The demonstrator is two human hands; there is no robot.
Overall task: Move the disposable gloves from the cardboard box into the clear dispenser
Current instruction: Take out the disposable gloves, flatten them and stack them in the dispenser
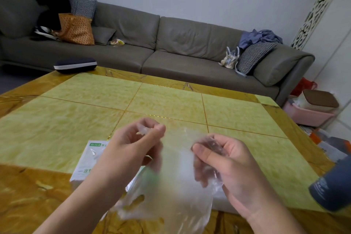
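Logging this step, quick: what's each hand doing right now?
Left hand: fingers pinch the clear plastic gloves at the top.
Right hand: fingers curled round a bunched part of the same gloves.

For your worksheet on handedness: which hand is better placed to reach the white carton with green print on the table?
Probably the left hand: the white carton with green print lies directly beneath and beside it, while the right hand sits farther away. Both pinch the clear thin plastic gloves.

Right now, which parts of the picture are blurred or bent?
Head view: the clear plastic glove between the left hand and right hand is smeared by motion; the sofa and table stay sharp; the wide lens curves the edges.
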